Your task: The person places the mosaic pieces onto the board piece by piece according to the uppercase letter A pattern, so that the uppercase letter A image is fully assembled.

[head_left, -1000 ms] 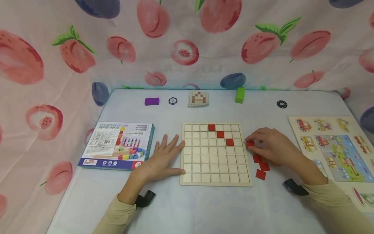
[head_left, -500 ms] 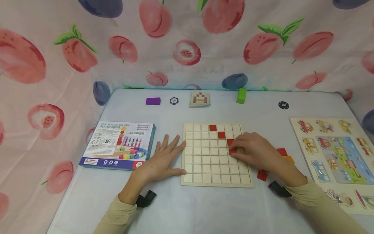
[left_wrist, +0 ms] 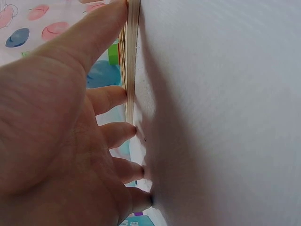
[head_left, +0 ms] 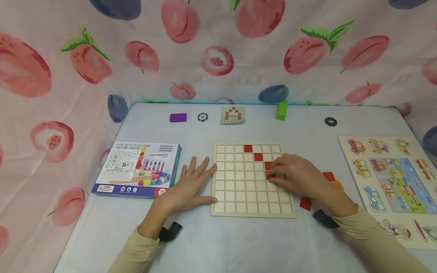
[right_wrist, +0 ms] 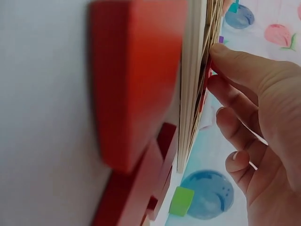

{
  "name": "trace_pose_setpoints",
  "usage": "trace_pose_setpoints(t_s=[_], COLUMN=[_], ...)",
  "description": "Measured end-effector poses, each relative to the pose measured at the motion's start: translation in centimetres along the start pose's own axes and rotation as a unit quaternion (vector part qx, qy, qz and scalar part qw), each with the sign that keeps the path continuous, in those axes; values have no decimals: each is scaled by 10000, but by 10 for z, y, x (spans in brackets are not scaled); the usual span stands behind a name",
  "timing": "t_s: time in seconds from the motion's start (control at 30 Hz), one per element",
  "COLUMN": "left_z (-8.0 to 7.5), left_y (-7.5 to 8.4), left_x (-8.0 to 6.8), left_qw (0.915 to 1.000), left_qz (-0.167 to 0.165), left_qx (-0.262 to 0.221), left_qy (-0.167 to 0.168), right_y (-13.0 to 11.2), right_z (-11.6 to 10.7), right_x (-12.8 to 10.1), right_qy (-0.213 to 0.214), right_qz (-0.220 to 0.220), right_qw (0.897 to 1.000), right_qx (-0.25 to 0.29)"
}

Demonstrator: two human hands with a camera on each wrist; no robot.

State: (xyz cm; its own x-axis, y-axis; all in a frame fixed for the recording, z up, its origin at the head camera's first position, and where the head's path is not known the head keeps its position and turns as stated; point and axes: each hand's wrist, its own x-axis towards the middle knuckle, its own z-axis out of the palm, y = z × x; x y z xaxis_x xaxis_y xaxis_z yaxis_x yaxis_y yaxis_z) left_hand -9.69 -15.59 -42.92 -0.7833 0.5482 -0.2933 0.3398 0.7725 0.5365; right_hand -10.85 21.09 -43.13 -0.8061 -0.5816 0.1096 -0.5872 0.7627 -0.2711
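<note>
Right hand [head_left: 300,176] is pinching a red tile [head_left: 270,176] over the grid board [head_left: 250,212], right of frame centre, directly below the diagonal's lowest tile [head_left: 268,165]; left hand [head_left: 191,185] is lying flat, fingers extended, bracing the board's left edge.

The right hand [head_left: 300,176], which a second ago pinched a red tile [head_left: 270,176] just off the right edge of the wooden grid board [head_left: 252,204], has crossed onto the board and now presses that tile into a cell directly below the lowest of the three placed tiles. Its departure uncovers another red tile [head_left: 329,176] and an orange tile [head_left: 338,184] on the table.
</note>
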Motion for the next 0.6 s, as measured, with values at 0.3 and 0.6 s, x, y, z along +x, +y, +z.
trace_pose_setpoints(t_s=[0.3,0.6], left_z=[2,0], left_y=[1,0], left_x=[1,0], left_qw=[10000,10000], left_qz=[-5,14], left_qx=[1,55], left_qy=[2,0], right_y=[16,46], right_z=[-9,-31], right_x=[-24,-66], right_qy=[26,240], right_qz=[452,1426], right_qw=[9990,9894], right_qx=[66,160])
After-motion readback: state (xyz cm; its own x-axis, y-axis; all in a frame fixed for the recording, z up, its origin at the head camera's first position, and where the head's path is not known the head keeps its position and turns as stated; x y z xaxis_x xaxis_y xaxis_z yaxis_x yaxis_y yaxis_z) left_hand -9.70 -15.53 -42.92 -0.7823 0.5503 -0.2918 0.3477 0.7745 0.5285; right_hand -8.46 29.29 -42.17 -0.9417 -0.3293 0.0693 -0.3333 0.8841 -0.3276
